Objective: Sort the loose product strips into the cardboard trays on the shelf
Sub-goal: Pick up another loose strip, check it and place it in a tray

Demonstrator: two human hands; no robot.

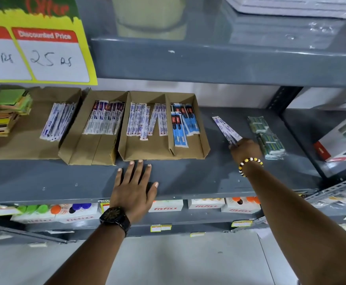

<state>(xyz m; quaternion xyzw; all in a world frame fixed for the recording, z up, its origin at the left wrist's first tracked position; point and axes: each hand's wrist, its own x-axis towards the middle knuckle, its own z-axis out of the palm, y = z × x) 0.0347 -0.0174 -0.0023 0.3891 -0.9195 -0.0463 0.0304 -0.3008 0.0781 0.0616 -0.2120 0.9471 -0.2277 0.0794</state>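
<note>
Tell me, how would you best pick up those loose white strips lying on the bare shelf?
Probably by the near end of the white strips, coming from the front, as the right hand does. They lie flat, slanting toward the shelf's front edge, so that end is closest and easiest to pinch.

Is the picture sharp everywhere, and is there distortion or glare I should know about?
Head view: the trays and both hands, left and right, are fairly sharp; the price sign and upper shelf items look soft; shelf edges bow from the wide-angle lens; glare only on the top shelf surface.
</note>
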